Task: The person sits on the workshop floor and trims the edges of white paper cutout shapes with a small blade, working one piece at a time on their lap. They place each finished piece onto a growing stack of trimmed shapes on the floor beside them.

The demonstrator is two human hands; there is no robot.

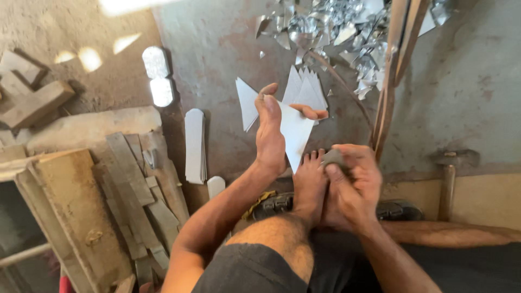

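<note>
- While the person is sitting above the concrete floor (217, 49), the left hand (269, 138) is pinching a triangular sheet-metal piece (294, 132) between thumb and fingers, the point hanging down toward the bare foot (309, 184).
- Just right of that foot, the right hand (351, 182) is curling its fingers closed around a small grey object (332, 158); what kind of object cannot be told.
- Beyond the held piece, a fanned stack of metal triangles (305, 89) is lying on the floor, with shiny metal scrap (331, 27) farther away.
- Left of the foot, rounded metal strips (194, 144) are lying.
- Right of the foot, a hammer (449, 173) is resting.
</note>
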